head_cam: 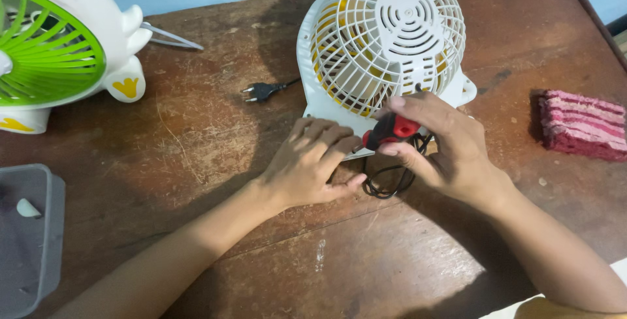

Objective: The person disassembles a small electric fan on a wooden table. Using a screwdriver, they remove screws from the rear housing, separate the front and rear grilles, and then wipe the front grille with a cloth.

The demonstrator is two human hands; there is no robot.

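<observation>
White fan (385,38) with yellow blades laid grille-up at desk (215,136) middle. Red-and-black screwdriver (390,128) gripped in right hand (444,149), tip hidden at fan's near base edge. Left hand (310,162) unclenched, pressed flat on desk, fingers against base; nothing held. Black cord (388,178) coiled beneath hands, plug (260,90) lying unplugged, left of fan. Risk judged: driver slip toward left fingers if fan shifted; cord snagged under wrist; loosened screw lost on desk.
</observation>
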